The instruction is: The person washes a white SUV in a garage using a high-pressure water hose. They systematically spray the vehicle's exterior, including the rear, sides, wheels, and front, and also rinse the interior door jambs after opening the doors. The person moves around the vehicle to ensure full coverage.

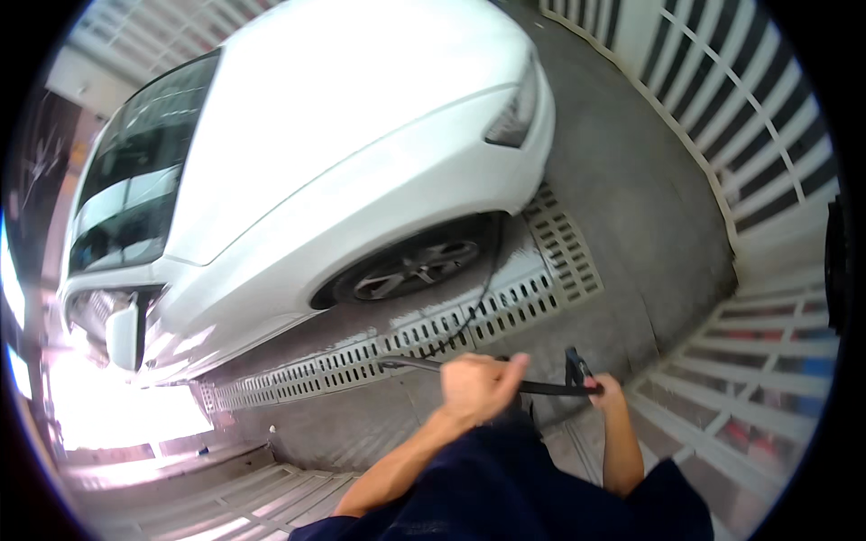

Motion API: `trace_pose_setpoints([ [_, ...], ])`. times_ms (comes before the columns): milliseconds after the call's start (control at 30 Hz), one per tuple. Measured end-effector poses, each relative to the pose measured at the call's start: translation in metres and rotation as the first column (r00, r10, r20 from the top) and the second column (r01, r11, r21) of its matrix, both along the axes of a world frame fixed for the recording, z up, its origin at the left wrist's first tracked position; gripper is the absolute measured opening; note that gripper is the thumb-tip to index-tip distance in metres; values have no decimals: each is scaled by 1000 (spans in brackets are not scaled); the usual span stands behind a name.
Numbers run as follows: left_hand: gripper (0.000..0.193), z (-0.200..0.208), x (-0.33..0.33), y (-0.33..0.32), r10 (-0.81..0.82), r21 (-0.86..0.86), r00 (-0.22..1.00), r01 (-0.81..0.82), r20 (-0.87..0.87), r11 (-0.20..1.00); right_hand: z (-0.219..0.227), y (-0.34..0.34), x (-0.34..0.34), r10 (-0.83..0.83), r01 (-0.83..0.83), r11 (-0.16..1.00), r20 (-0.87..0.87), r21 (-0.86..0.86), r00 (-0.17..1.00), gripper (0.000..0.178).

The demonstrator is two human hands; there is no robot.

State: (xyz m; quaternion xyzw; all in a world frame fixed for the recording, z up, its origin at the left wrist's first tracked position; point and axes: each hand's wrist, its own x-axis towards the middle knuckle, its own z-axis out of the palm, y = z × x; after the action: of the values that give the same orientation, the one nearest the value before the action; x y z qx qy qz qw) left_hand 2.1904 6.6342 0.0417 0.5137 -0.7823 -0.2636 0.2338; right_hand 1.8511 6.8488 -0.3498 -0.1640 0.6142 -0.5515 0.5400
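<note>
A black hose [552, 389] crosses in front of my body, and my left hand [481, 388] is closed around it with the thumb sticking out. At the hose's right end, my right hand [608, 391] grips a black spray gun [574, 364], its upper part pointing away from me; the fingers partly hide it. Left of my left hand the hose bends back and runs over the floor grating toward the front wheel [419, 269] of a white car [361, 171]. Both hands are apart from the car.
Slotted drain grating [514, 307] runs along the car's side and turns ahead of its front bumper. Grey floor [622, 225] lies beyond it. Pale slatted walls [722, 81] curve around the right. The car's side mirror [124, 339] juts out at the left, near a bright opening.
</note>
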Motion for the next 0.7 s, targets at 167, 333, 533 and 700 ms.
trace_pose_setpoints([
  [167,57,-25,-64,41,-323,124,945,315,45,941,-2,63,3,-814,668,566,452,483,364,17],
  [333,60,-60,-76,82,-484,32,874,483,46,875,38,88,57,-770,763,584,489,278,411,25],
  [533,38,-75,-42,121,-636,76,743,636,206,768,277,-10,202,-519,533,823,638,195,569,23],
  [700,34,-86,52,161,-383,-216,923,367,-35,905,254,-28,209,-512,685,714,777,148,366,21],
])
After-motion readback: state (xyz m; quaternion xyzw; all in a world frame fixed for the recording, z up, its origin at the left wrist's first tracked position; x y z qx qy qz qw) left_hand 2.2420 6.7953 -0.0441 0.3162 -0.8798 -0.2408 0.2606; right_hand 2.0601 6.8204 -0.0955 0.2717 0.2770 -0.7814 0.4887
